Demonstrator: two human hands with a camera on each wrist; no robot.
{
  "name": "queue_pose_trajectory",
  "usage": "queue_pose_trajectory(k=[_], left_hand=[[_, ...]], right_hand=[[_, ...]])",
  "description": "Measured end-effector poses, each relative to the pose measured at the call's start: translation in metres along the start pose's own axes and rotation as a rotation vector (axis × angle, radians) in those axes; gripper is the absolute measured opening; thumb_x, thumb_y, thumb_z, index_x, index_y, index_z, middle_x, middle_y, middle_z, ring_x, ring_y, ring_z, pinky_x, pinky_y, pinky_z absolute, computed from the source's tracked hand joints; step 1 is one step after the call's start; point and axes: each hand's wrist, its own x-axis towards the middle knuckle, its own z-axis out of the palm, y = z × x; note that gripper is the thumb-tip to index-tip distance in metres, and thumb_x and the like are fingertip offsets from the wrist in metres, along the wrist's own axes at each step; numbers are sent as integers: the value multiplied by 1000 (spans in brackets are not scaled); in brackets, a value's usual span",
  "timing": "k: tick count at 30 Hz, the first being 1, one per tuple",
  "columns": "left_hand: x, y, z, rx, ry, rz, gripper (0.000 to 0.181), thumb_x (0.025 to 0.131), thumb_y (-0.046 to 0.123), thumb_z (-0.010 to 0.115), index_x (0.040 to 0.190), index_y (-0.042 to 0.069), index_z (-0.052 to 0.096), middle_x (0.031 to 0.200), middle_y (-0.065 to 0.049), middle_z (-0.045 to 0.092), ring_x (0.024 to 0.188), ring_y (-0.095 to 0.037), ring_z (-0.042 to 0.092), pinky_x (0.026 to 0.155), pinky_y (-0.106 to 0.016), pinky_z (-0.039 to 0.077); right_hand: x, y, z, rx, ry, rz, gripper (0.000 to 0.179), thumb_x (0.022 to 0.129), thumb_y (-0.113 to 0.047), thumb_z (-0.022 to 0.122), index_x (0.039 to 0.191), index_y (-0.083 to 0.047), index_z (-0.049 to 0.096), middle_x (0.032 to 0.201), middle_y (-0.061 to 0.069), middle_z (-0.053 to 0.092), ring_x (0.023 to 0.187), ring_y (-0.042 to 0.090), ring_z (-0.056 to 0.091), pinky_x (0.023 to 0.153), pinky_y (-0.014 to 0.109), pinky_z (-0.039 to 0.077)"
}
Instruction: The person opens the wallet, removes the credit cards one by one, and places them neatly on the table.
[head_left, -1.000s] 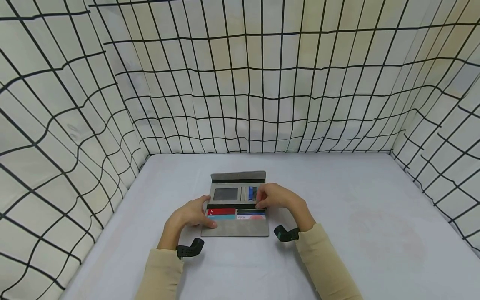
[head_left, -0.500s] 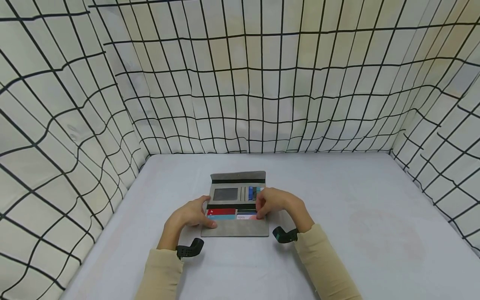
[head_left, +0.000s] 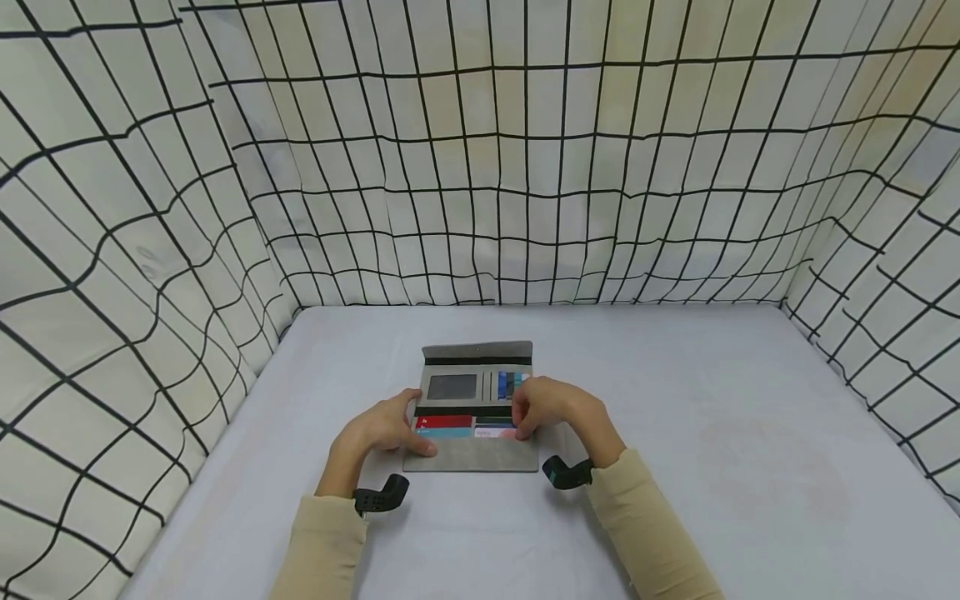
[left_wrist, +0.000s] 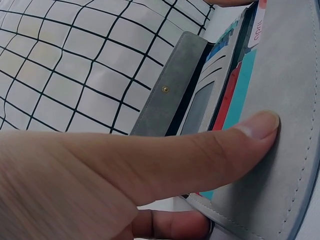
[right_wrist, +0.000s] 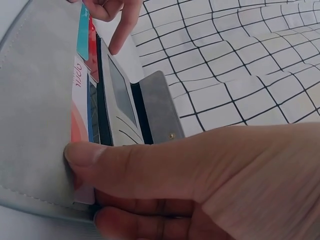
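Between the hands lies an unfolded grey wallet point(head_left: 472, 457), the left hand point(head_left: 384, 427) gripping its edge beside a pocketed red card point(head_left: 444, 422) and turquoise card point(left_wrist: 240, 91), the right hand point(head_left: 551, 402) pinching a white-and-pink card point(right_wrist: 79, 107).

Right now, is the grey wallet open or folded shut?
Open: the grey wallet lies spread, its snap flap folded out, baring the window pocket and teal card.

Fingers point(head_left: 519, 410) flank the wallet point(head_left: 472, 456), but the table point(head_left: 667, 367) offers passage behind it up to the gridded wall point(head_left: 540, 171).
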Motion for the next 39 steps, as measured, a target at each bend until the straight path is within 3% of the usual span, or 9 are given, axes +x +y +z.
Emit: queue_pose_trajectory(k=[4, 19, 39], left_hand=[[0, 1, 2, -12, 3, -11, 107, 69, 34, 91, 155, 9, 32, 144, -24, 52, 131, -42, 49, 105, -65, 40], [0, 3, 4, 38, -16, -4, 121, 64, 45, 93, 157, 8, 25, 146, -25, 49, 133, -45, 47, 105, -67, 39], [1, 3, 4, 50, -57, -12, 129, 61, 36, 96, 160, 9, 18, 153, -27, 40, 142, -47, 38, 110, -66, 33]], right_hand=[[0, -2, 1, -10, 12, 13, 16, 82, -13, 83, 75, -13, 68, 76, -1, 61, 72, 14, 53, 65, 27, 44], [1, -1, 4, 22, 6, 15, 17, 85, -16, 81, 75, -12, 67, 73, -1, 57, 69, 14, 51, 62, 26, 41], [6, 5, 9, -14, 2, -11, 18, 89, -18, 77, 74, -12, 68, 71, -2, 59, 67, 13, 51, 61, 26, 40]])
